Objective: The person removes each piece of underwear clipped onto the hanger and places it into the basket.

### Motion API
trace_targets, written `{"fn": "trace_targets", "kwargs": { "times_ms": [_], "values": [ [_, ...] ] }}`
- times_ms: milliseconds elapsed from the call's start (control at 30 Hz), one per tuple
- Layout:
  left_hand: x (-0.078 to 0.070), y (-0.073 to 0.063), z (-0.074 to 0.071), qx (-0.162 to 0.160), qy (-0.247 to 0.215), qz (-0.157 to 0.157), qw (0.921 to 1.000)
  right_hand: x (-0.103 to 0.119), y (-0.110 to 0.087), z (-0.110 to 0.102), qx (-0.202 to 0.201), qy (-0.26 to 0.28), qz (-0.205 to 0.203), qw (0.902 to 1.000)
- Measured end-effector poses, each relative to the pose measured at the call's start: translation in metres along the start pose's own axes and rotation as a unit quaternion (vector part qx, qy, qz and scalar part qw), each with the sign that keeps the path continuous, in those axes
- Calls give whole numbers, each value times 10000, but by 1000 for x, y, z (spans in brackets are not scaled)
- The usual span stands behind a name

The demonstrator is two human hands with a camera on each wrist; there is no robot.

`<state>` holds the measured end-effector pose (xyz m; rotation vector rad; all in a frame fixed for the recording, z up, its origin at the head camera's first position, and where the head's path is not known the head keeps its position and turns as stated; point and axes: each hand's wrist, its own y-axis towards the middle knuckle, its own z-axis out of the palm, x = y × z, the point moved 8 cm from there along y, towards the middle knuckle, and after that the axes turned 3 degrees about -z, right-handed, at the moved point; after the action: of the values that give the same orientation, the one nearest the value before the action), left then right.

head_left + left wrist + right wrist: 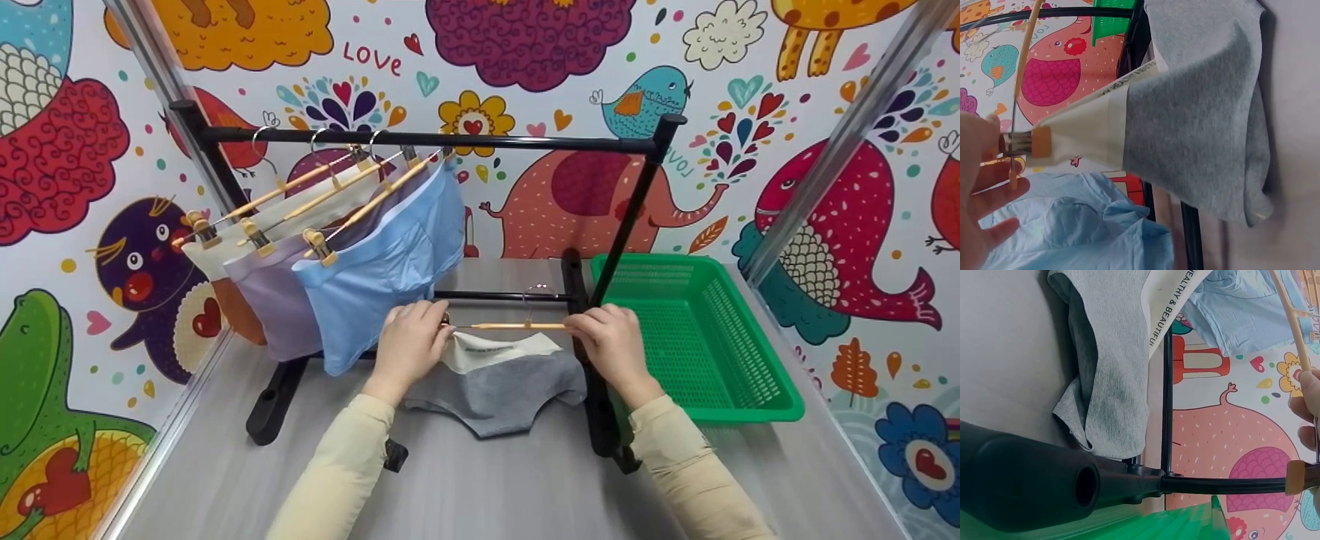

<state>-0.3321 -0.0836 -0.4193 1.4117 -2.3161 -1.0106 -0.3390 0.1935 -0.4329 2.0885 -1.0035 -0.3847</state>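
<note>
A wooden clip hanger (510,325) with a metal hook is held level between both hands, low in front of the rack. My left hand (411,341) grips its left end at the clip (1041,142), which bites one corner of the pale waistband of grey underpants (499,394). From that corner the underpants hang, their other side sagging lower. My right hand (611,341) holds the hanger's right end. In the right wrist view, the clip (1296,477) there shows at the edge with no cloth seen in it; part of that hand is out of frame.
Blue underpants (390,255), purple ones (274,307) and a pale pair (206,262) hang on clip hangers at the left of the black rack (510,141). A green basket (787,409) stands right of the rack's foot. A patterned wall closes the back.
</note>
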Motion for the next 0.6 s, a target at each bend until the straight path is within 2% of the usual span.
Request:
{"fn": "trace_targets", "kwargs": {
  "times_ms": [433, 600],
  "values": [
    [-8, -3, -2, -28, 290, 428, 9987, -1, -4, -2, -62, 21, -68, 10000],
    [-11, -4, -2, -206, 441, 670, 9966, -2, -5, -1, -7, 12, -64, 10000]
  ]
}}
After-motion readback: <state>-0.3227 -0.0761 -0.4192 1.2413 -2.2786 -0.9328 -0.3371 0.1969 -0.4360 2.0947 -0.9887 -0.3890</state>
